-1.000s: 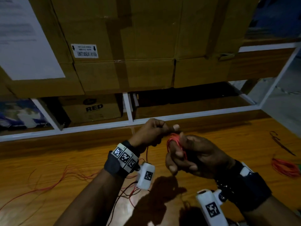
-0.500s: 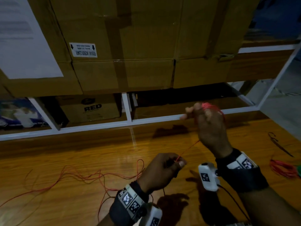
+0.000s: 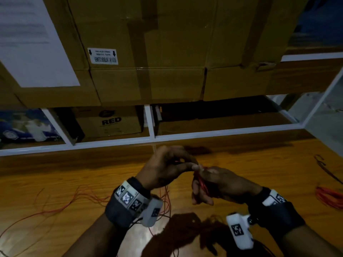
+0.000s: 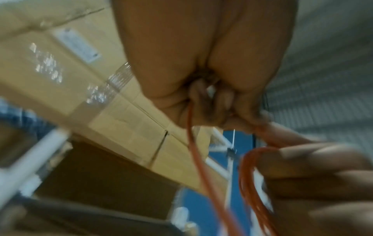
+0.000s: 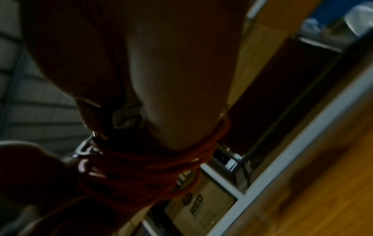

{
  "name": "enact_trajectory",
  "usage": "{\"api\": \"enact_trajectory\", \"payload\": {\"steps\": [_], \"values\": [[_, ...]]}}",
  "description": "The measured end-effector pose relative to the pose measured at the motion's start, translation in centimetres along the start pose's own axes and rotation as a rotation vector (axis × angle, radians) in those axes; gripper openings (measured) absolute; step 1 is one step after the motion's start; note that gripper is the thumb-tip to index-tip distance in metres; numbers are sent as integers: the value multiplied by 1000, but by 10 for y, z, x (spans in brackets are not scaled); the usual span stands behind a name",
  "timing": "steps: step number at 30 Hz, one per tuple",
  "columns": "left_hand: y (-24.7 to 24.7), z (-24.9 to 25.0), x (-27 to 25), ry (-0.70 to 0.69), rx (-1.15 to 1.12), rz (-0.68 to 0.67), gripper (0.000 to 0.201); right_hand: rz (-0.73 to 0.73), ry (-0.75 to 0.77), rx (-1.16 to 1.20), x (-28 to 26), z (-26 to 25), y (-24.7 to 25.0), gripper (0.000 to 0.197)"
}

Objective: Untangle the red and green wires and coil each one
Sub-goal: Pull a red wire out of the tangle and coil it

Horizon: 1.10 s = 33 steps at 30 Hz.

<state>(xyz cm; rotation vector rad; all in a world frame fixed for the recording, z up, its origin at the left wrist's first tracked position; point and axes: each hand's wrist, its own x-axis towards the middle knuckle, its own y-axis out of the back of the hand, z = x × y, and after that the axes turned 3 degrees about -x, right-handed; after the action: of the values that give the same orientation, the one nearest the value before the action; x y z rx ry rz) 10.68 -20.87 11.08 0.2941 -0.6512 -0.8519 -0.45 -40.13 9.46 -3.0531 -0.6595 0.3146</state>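
A thin red wire (image 3: 83,198) trails loose across the wooden table at the left and runs up under my left hand. My left hand (image 3: 167,167) pinches the red wire (image 4: 193,140) between thumb and fingers, right against my right hand. Several turns of the same wire form a coil (image 3: 202,184) wound round the fingers of my right hand (image 3: 213,186); the right wrist view shows the dark red coil (image 5: 153,161) wrapped tight round them. In the left wrist view the coil (image 4: 248,178) loops round the right fingers. A thin dark wire (image 3: 326,167) lies at the far right.
A finished red coil (image 3: 330,198) lies at the table's right edge. Cardboard boxes (image 3: 148,52) are stacked on a white-framed shelf (image 3: 152,134) just behind the table. A box marked RED (image 3: 109,121) sits under the shelf. Loose wire loops lie below my left wrist.
My right hand came back down from near the shelf to mid-table. My left hand rose from the table and met it, laying another length of red wire onto the coil.
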Motion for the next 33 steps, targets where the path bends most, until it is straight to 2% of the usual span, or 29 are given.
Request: {"api": "enact_trajectory", "payload": {"steps": [3,5,6,8,13,15,17,20,22,23,25,26,27,29,31,33], "values": [[7,13,16,-52,-268,25,15,-216,117,264,-4,-5,-11,54],[6,18,25,-68,-381,-28,18,-349,190,376,-6,-10,-20,43],[3,17,29,-75,-428,-59,19,-381,227,409,-8,-15,-26,39],[-6,9,32,-73,-545,-69,20,-355,317,459,-11,-22,-30,39],[-46,-9,25,119,-845,53,26,-178,505,729,-5,-39,-20,44],[-64,-14,20,206,-861,105,20,-80,555,796,1,-48,-14,45],[-80,-19,16,312,-841,110,23,140,602,781,3,-65,-5,43],[-94,-33,6,436,-792,71,33,554,699,743,9,-85,21,39],[-100,-44,-5,489,-748,71,37,734,763,549,17,-84,45,38],[-101,-47,-10,510,-722,74,37,866,748,320,20,-78,57,39],[-99,-50,-18,508,-621,93,35,1106,660,-346,22,-62,74,41],[-96,-51,-20,483,-540,120,33,1115,577,-653,21,-52,79,41],[-91,-52,-21,444,-450,155,30,1052,453,-884,19,-41,80,40],[-72,-56,-21,394,-276,234,27,864,173,-1121,14,-19,77,29],[-50,-57,-19,380,-151,271,24,660,-9,-1147,10,1,68,31],[-30,-53,-16,343,-33,222,21,475,-104,-1071,9,17,51,42]]}}
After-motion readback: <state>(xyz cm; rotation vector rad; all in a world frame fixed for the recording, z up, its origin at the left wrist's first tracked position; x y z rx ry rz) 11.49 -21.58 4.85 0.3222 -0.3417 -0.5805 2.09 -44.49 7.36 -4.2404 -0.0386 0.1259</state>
